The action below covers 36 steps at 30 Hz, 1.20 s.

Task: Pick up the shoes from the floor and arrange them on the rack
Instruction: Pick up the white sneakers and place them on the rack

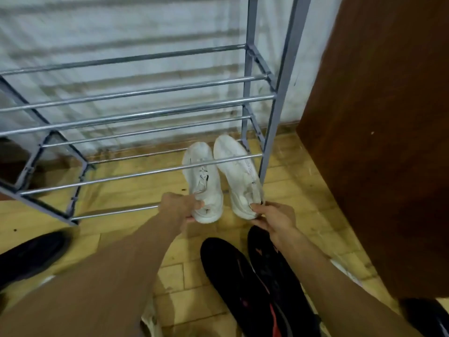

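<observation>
Head view: I looked down at the metal rack (145,117) with both arms stretched toward its bottom tier.
Left hand: my left hand (181,206) was clenched on the heel of the left white shoe (201,181).
Right hand: my right hand (274,218) pinched the heel of the right white shoe (237,173).
White pair: both shoes lay toes-in across the lowest rods, side by side by the rack's right post, heels jutting past the front rod.
Done: by my judgement this pair was nearly placed, wanting only a last nudge.
Left to do: a black pair (257,283) lay on the floor (126,242) just under my right wrist; another black shoe (31,256) sat at far left, one more at the bottom right corner.
Upper tiers: bare as far as I could see.
In the way: a brown wooden panel (379,142) stood close to the rack's right side, crowding my right arm.
</observation>
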Tool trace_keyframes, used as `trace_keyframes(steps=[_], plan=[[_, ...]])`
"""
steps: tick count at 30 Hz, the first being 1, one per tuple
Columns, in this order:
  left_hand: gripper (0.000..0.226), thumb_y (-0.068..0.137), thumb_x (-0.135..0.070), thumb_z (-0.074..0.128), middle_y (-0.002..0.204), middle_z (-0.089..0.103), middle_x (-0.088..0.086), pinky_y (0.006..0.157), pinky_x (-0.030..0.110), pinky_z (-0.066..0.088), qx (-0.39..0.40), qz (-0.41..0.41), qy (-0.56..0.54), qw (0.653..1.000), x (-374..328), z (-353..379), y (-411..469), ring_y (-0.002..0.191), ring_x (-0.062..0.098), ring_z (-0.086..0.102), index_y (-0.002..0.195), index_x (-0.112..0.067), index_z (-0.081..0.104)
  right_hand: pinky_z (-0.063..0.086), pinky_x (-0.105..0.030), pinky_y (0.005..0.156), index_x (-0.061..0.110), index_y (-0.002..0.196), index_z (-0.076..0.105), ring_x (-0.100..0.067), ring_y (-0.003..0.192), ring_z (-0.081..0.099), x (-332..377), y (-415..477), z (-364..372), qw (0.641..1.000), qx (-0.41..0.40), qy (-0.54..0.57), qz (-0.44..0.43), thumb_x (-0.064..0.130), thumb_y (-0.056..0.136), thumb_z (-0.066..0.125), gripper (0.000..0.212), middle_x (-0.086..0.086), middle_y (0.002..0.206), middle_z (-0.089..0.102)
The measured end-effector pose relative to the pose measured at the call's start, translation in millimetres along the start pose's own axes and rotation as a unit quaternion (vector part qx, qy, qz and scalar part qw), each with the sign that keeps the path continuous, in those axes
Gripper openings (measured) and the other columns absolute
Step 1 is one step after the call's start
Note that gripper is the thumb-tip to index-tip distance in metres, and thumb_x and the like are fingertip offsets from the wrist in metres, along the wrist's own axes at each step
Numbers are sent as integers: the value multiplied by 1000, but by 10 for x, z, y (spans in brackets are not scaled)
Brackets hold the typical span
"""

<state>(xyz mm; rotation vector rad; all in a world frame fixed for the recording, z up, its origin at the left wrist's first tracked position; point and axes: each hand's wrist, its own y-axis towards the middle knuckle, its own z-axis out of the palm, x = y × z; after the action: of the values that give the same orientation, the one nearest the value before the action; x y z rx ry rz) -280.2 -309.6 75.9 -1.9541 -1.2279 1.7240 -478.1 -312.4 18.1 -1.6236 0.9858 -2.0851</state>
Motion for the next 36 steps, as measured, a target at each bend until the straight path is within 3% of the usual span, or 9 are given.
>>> trace_keyframes(steps=[7, 12, 16, 18, 23, 29, 31, 33, 36], plan=[[25, 69, -4, 82, 100, 69, 23, 78, 42, 58, -17, 28, 26, 999, -141, 97, 789, 88, 37, 69, 83, 3, 63, 59, -27, 65, 6, 77, 68, -23, 80, 67, 23, 565, 435, 1000, -16, 3, -15, 1, 75, 78, 11, -9, 81, 70], [35, 74, -3, 78, 103, 68, 21, 76, 38, 58, -14, 15, 51, 998, -91, 229, 1126, 91, 33, 68, 105, 7, 65, 57, -33, 81, 9, 107, 70, -25, 94, 68, -133, 846, 567, 998, -30, -2, -54, 5, 75, 78, 33, -9, 101, 71], [42, 78, -13, 75, 106, 66, 17, 89, 41, 56, -28, 15, 104, 994, 19, 298, 1157, 99, 32, 65, 114, 4, 64, 53, -45, 95, 33, 83, 67, -26, 103, 68, -277, 991, 554, 991, -36, -97, -82, 30, 62, 83, 27, -3, 106, 73], [44, 81, -20, 72, 109, 66, 16, 88, 39, 54, -18, 16, 114, 993, -5, 296, 1087, 97, 29, 64, 119, 2, 62, 53, -47, 94, 32, 79, 67, -27, 101, 69, -275, 982, 500, 988, -27, -129, -79, 34, 59, 80, 23, 0, 100, 74], [58, 84, -23, 69, 126, 57, 16, 87, 37, 50, 6, 7, 99, 995, -122, 306, 653, 112, 32, 57, 133, 0, 48, 52, -44, 98, 13, 132, 55, -24, 110, 62, -119, 580, 256, 985, -24, -171, -30, 23, 76, 78, 62, -8, 127, 61], [60, 85, -26, 67, 135, 53, 13, 97, 33, 43, 71, 64, 161, 982, -55, 369, -234, 123, 31, 51, 135, -1, 47, 53, -43, 95, 6, 134, 49, -29, 113, 58, 178, -207, -306, 978, -8, -206, -19, 10, 84, 71, 55, -14, 124, 56], [50, 85, -24, 66, 125, 56, 14, 88, 30, 42, 78, 89, 196, 973, -12, 357, -583, 115, 29, 55, 128, -2, 50, 54, -42, 92, 11, 140, 43, -30, 117, 56, 283, -507, -536, 978, -10, -205, -36, 8, 85, 69, 61, -18, 131, 54], [23, 85, -24, 65, 100, 58, 10, 80, 29, 41, 98, 112, 243, 959, 61, 331, -919, 91, 23, 57, 100, -8, 55, 55, -38, 85, 19, 144, 37, -30, 119, 56, 354, -799, -769, 974, -11, -220, -54, 6, 87, 67, 66, -18, 135, 52], [21, 85, -26, 63, 92, 53, 7, 79, 31, 42, 148, 186, 372, 897, 172, 277, -1360, 86, 21, 53, 84, -7, 54, 57, -36, 82, 19, 147, 34, -29, 112, 60, 385, -1176, -1088, 957, -16, -281, -75, 11, 88, 67, 69, -18, 131, 56]])
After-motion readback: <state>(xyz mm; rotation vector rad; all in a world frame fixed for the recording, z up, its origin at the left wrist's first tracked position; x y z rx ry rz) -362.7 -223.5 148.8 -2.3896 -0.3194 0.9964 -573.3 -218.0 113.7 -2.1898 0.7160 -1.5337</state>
